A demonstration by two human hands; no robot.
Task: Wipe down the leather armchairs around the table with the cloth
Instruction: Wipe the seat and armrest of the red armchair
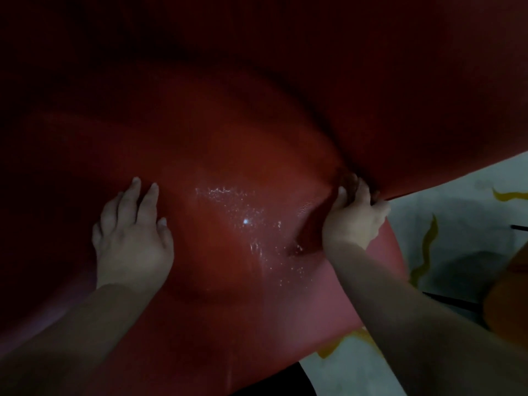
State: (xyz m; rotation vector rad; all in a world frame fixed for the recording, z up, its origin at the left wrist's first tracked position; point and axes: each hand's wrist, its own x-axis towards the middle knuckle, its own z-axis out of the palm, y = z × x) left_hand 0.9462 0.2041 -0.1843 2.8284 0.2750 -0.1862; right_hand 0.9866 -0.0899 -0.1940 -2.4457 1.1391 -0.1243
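Hands on a glossy dark red leather armchair seat (228, 167) — left hand (133, 238) flat, fingers spread; right hand (353, 217) curled into the seat crease, cloth not discernible.

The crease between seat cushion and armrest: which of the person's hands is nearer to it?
Right. The right hand has its fingertips tucked into the crease; the left hand lies flat on the seat cushion, across the wet patch.
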